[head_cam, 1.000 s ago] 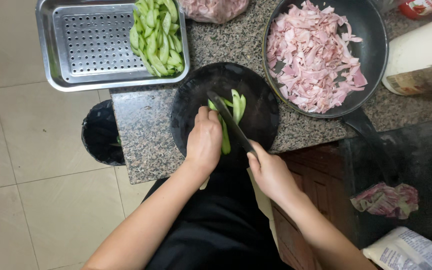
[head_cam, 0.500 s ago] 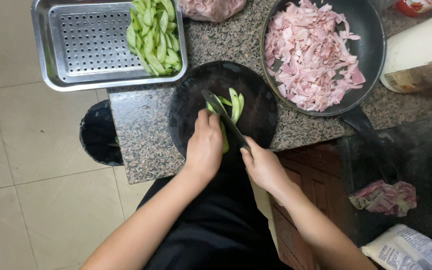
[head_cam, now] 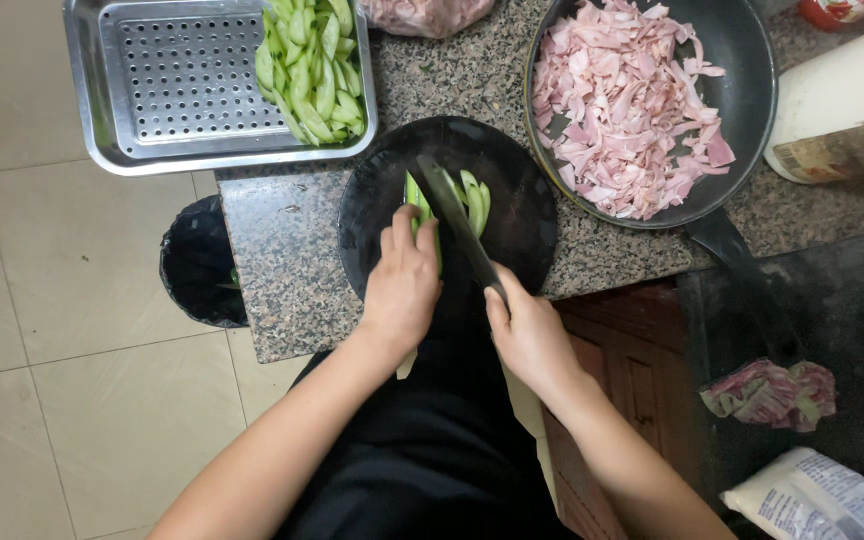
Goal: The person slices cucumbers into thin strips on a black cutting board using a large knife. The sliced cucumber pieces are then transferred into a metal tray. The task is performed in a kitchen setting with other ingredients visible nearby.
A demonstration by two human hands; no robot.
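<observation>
Slicing is partly done: right hand (head_cam: 530,335) is gripping knife (head_cam: 462,225), left hand (head_cam: 404,290) is pinning green stalk (head_cam: 419,200) on black board (head_cam: 522,190); cut slices (head_cam: 307,65) are piling in tray (head_cam: 152,90) left of board, w/ stalk remaining.

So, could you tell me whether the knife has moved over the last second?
Yes, slightly: the knife tip now reaches farther up the round black cutting board, nearer its far rim by the tray.

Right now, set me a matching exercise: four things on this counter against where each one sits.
Things:
1. knife
2. sliced pink meat
3. heap of green slices
4. green stalk

Places:
A. in the dark pan
B. under the left hand
C. in the right hand
D. in the perforated metal tray

Pairs: 1-C, 2-A, 3-D, 4-B
</observation>
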